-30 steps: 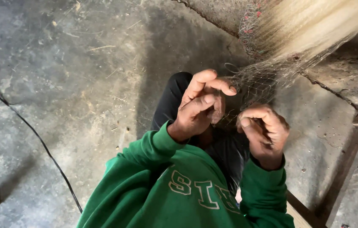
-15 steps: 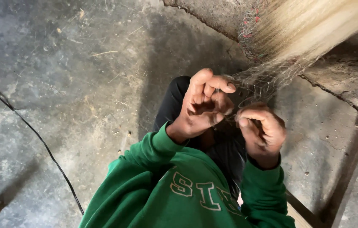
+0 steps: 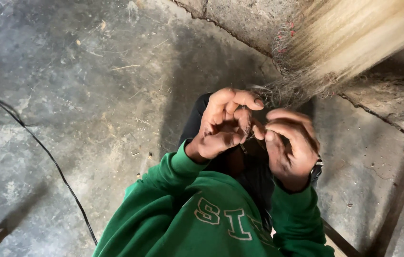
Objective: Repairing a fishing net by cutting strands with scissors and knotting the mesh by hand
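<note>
Seen from the head camera, looking straight down, the left hand point(image 3: 223, 124) was raised in front of the chest with its fingers curled inward, the index finger arched over the top and the thumb and other fingertips pinched together on fine dark strands of a net point(image 3: 291, 90). The right hand point(image 3: 290, 148) sat just beside it, touching it at the fingertips, fingers bent down and closed on the same thin strands; exactly how many strands each hand gripped was too fine to tell. The net was a tangle of thin mesh with a few red flecks, hanging just above and behind the hands and trailing up toward the upper right, where it merged with a thick pale, straw-coloured bundle of fibres point(image 3: 364, 38) that was blurred. A dark band showed at the right wrist. Both arms wore the sleeves of a green sweatshirt point(image 3: 187, 214) with pale lettering across the chest. Beneath lay a rough grey concrete floor point(image 3: 68, 119), cracked toward the upper right, and a thin black cable point(image 3: 45, 152) ran across it at the left, well apart from the hands.
</note>
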